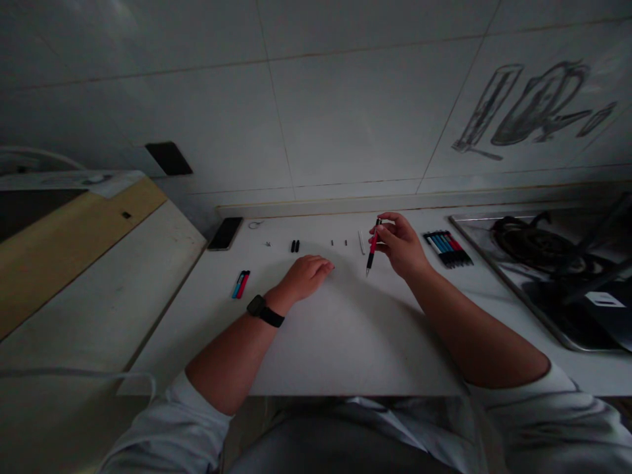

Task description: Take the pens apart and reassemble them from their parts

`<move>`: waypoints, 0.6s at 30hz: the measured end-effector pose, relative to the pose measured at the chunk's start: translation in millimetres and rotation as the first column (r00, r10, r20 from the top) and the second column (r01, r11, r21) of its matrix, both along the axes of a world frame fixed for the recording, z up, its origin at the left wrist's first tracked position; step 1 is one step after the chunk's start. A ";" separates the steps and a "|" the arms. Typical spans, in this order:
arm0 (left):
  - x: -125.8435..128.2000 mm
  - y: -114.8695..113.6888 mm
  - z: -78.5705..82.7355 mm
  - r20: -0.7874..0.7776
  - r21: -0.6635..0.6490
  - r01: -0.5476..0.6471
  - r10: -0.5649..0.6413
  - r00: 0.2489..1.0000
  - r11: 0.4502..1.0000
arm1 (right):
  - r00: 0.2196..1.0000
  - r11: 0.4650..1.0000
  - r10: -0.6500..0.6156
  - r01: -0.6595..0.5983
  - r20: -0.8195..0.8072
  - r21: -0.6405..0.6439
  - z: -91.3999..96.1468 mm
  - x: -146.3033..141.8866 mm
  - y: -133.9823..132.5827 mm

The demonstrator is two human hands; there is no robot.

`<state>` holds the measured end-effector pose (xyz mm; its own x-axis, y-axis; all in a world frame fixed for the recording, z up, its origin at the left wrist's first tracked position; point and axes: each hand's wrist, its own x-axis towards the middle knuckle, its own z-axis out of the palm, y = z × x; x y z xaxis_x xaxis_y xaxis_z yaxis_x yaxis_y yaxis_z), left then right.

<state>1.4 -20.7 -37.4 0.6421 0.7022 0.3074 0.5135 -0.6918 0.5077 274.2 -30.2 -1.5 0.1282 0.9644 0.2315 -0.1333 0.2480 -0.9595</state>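
Note:
My right hand (402, 247) is closed around a red and black pen (372, 249), held nearly upright with its tip down on the white counter (345, 329). My left hand (309, 275) rests palm down on the counter to the left of the pen, fingers loosely curled, holding nothing I can see. A black watch (264, 311) sits on that wrist. Small pen parts lie in a row behind the hands: two black caps (295, 246), tiny pieces (338, 243) and a white tube (361, 241).
A bundle of several blue, red and black pens (448, 248) lies right of my right hand. A blue and a red pen barrel (241, 284) lie at left. A dark phone (225, 233) and a ring (255, 225) sit at the back. A gas stove (557, 270) fills the right side.

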 end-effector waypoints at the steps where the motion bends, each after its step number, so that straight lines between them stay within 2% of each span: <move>1: 0.3 -0.4 0.5 -0.004 0.008 0.002 -0.002 1.000 1.000 | 1.000 1.000 -0.006 0.006 0.000 0.002 2.3 1.4 -0.3; 8: 2.1 -1.5 2.7 -0.042 0.048 0.017 -0.015 0.999 0.999 | 0.994 0.987 -0.103 0.096 0.047 0.128 30.3 24.6 -5.0; 13: 1.0 0.1 -0.3 -0.047 0.053 0.043 -0.041 0.998 0.998 | 0.960 0.933 -0.278 0.260 0.040 0.249 51.0 64.3 -8.5; 18: 1.0 1.4 -2.6 -0.068 0.066 0.057 -0.053 0.996 0.996 | 0.905 0.872 -0.424 0.397 0.037 0.288 55.0 103.0 -10.9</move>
<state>2.4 -19.3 -40.0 0.6997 0.6444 0.3084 0.5046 -0.7514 0.4252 377.2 -41.1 53.6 0.4628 0.7294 0.5039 0.1257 0.5087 -0.8517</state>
